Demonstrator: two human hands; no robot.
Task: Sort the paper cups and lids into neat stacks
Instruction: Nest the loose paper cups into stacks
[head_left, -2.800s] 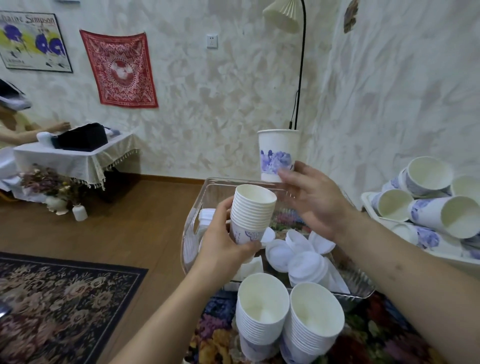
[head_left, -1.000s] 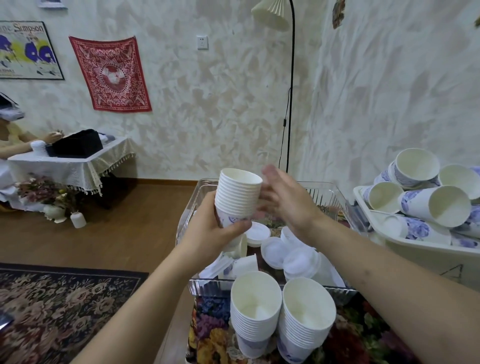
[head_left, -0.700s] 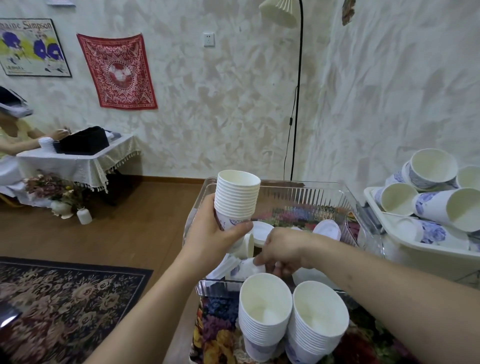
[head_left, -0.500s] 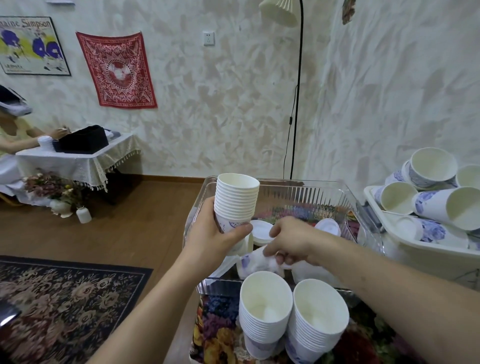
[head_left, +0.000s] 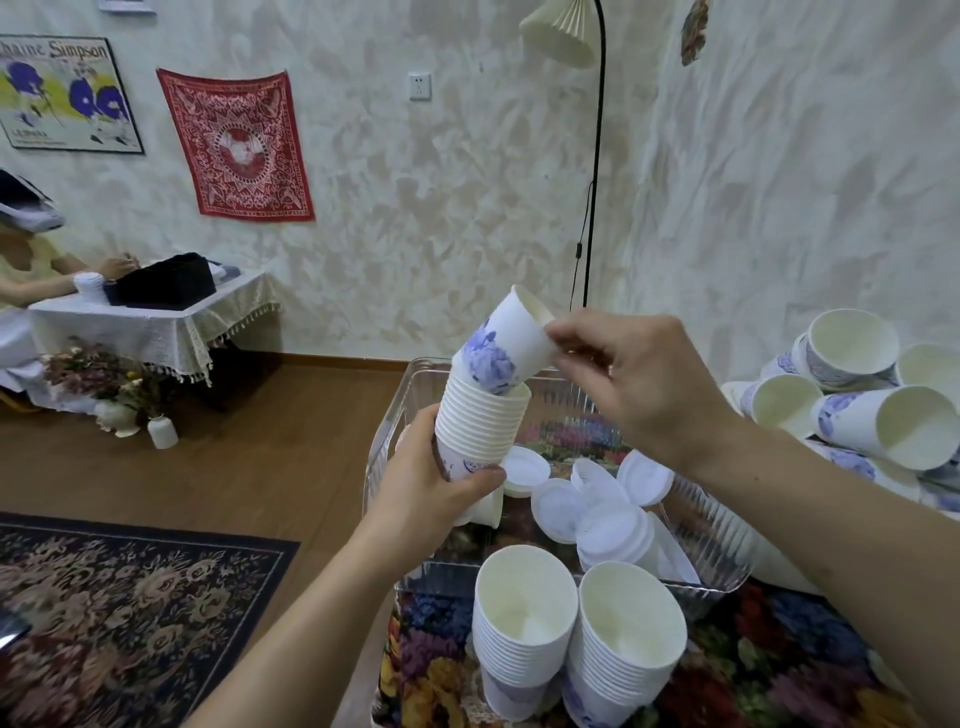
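My left hand (head_left: 431, 493) grips a tall stack of white paper cups (head_left: 480, 421) above the clear plastic bin (head_left: 395, 415). My right hand (head_left: 631, 379) pinches the rim of a single white cup with a blue flower (head_left: 501, 348), tilted with its base entering the top of that stack. Several white lids (head_left: 602, 514) lie loose in the bin. Two more cup stacks (head_left: 522, 623), (head_left: 626, 639) stand in front of the bin on the flowered cloth.
A white tray (head_left: 737, 387) at the right holds several loose cups (head_left: 883, 426) lying on their sides. A floor lamp (head_left: 589, 156) stands behind the bin. At the far left a person sits at a cloth-covered table (head_left: 150, 322). A patterned rug (head_left: 119, 613) covers the floor.
My right hand took a single cup out of the bin, raised it, and brought it onto the top of the stack in my left hand.
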